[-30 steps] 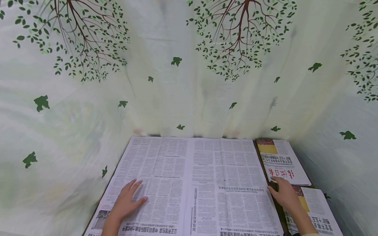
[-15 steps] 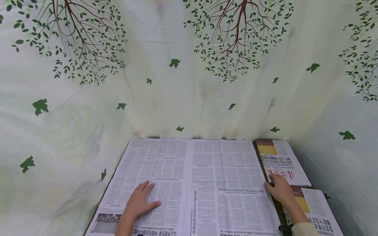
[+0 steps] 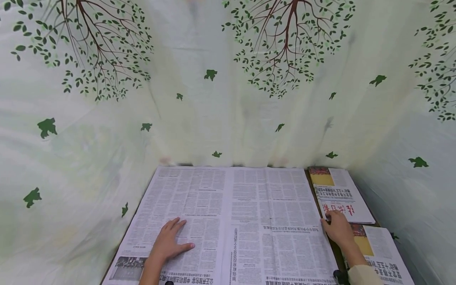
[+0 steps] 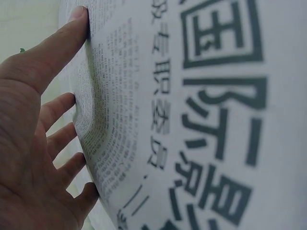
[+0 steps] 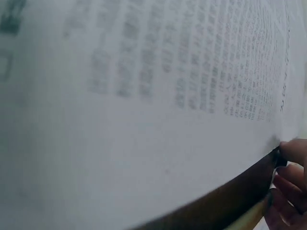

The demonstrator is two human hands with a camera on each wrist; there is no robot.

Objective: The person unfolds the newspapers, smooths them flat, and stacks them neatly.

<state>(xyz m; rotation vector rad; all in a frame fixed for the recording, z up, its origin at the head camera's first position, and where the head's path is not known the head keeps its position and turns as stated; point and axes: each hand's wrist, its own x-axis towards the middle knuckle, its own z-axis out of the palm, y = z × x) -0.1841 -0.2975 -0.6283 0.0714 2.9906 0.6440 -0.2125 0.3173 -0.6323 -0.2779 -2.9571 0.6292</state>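
Note:
A large newspaper (image 3: 249, 198) lies spread out, its printed columns upside down in the head view. My left hand (image 3: 168, 242) rests on its left half, thumb apart from the fingers; in the left wrist view the fingertips (image 4: 67, 165) touch the sheet. At the right edge of the spread newspaper is my right hand (image 3: 340, 231), thumb and curled fingers pinching that edge. The right wrist view shows the thumb (image 5: 293, 151) at the sheet's border and curled fingers (image 5: 288, 189) just beyond it. A folded newspaper (image 3: 347, 194) with a red title lies right beside these fingers.
A second folded newspaper (image 3: 386, 253) lies nearer on the right, partly behind the right forearm. A dark strip of table (image 3: 313, 186) shows between the spread sheet and the folded ones. Cloth walls (image 3: 242, 111) printed with trees and leaves enclose the back and sides.
Over the second, my left hand has slid right across the newspaper. My right hand has shifted slightly left, its thumb and fingers drawing closer together at the sheet's edge.

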